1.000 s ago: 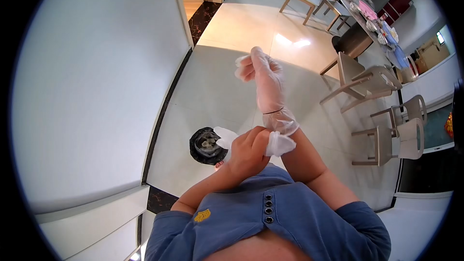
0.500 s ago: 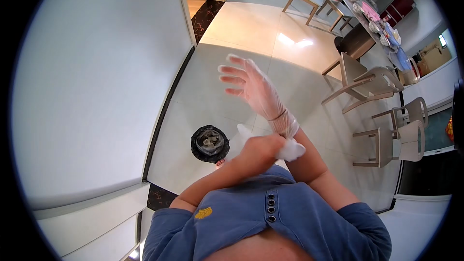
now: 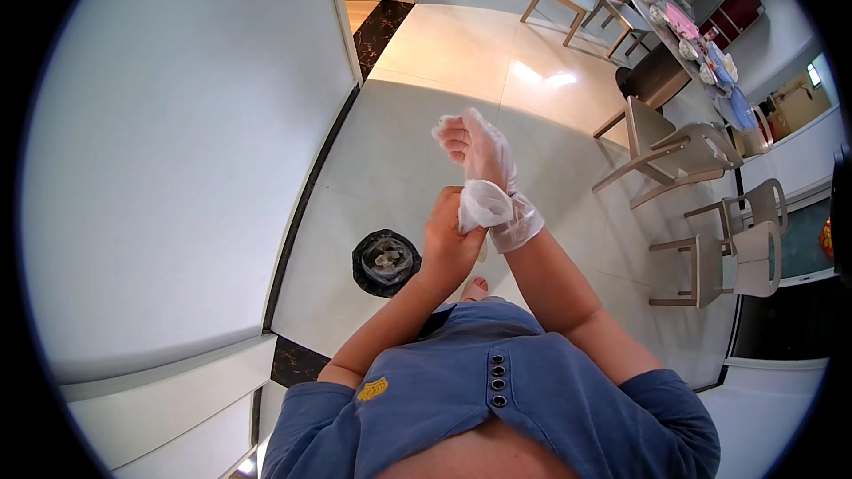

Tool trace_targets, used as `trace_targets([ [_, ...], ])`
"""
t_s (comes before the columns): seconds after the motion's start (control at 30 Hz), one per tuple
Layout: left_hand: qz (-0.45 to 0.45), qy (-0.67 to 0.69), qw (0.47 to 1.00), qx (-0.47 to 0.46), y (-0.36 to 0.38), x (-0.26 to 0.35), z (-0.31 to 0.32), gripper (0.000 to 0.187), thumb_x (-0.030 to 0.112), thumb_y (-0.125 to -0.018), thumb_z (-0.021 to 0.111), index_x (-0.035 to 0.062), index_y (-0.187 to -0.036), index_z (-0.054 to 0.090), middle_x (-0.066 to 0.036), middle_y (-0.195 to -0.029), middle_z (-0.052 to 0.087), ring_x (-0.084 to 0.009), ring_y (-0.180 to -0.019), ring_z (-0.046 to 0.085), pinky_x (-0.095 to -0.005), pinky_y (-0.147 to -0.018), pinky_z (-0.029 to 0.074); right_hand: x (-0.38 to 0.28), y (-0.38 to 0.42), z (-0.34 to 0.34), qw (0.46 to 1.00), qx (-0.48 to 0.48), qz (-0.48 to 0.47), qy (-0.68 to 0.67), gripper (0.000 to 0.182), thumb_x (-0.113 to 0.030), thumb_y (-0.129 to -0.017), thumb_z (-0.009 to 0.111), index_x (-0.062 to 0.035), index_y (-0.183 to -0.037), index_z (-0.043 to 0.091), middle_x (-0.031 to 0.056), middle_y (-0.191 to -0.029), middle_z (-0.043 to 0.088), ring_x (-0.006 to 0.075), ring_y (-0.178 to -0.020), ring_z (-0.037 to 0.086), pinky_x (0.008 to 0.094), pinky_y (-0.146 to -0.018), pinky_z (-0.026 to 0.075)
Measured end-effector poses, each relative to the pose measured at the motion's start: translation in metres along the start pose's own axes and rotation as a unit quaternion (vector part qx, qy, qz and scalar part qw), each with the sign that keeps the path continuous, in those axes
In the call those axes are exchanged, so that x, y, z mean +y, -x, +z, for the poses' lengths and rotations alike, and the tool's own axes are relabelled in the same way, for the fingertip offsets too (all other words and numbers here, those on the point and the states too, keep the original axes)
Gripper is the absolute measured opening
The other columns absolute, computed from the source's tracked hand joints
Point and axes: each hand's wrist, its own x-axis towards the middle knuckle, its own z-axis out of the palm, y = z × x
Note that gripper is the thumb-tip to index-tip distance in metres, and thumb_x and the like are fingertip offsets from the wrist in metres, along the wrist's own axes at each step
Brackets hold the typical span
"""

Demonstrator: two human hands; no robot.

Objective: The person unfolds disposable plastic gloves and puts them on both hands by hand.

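My right hand (image 3: 479, 146) wears a thin, see-through plastic glove, its loose cuff (image 3: 517, 223) flaring round the wrist. Its fingers are slightly bent and apart from the thumb, with nothing held in them. Just below, my bare left hand (image 3: 446, 235) is closed round a bunched white plastic glove (image 3: 485, 204). That bunch lies against the inside of my right wrist, partly covering the cuff. A small end of the white material shows under my left fingers. Whether the left fingertips also pinch the worn cuff is hidden.
A black-lined bin (image 3: 386, 263) with some waste stands on the tiled floor left of my hands. My foot (image 3: 476, 287) shows below. Chairs (image 3: 679, 146) and a long table (image 3: 652, 18) with dishes stand at right; a white wall panel (image 3: 195, 142) is at left.
My left hand has moved up and left along the right forearm, bringing the bunched glove to the wrist. My right hand has turned, and its spread fingers have bent in somewhat.
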Motion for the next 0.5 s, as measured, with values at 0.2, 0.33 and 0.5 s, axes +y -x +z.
trace_targets([
  [0.2, -0.036, 0.039, 0.998, 0.019, 0.002, -0.005, 0.003, 0.019, 0.004, -0.07, 0.061, 0.0023, -0.087, 0.053, -0.007, -0.081, 0.055, -0.0149, -0.074, 0.054, -0.0252, -0.067, 0.042, -0.005, 0.0, 0.003, 0.998, 0.018, -0.061, 0.022, 0.033, -0.032, -0.08, 0.042, -0.0023, -0.077, 0.057, 0.0058, -0.072, 0.059, 0.0103, -0.064, 0.051, 0.0224, -0.062, 0.037],
  [0.33, -0.035, -0.008, 0.998, -0.052, -0.005, 0.001, -0.006, 0.02, 0.003, -0.069, 0.062, 0.0025, -0.088, 0.054, -0.007, -0.084, 0.054, -0.0173, -0.077, 0.054, -0.0272, -0.069, 0.042, -0.005, 0.0, 0.004, 0.997, 0.026, -0.066, -0.01, 0.027, -0.025, -0.079, 0.045, -0.001, -0.075, 0.057, 0.0063, -0.072, 0.058, 0.0112, -0.067, 0.052, 0.0242, -0.066, 0.039],
  [0.5, -0.043, 0.003, 0.996, -0.083, -0.01, 0.006, -0.013, 0.017, 0.0, -0.07, 0.057, 0.0024, -0.086, 0.054, -0.006, -0.083, 0.053, -0.018, -0.077, 0.054, -0.0276, -0.068, 0.042, -0.008, 0.002, 0.008, 0.998, 0.028, -0.053, 0.015, 0.025, -0.024, -0.077, 0.047, -0.0016, -0.075, 0.057, 0.0059, -0.072, 0.058, 0.0108, -0.069, 0.051, 0.0236, -0.066, 0.038],
])
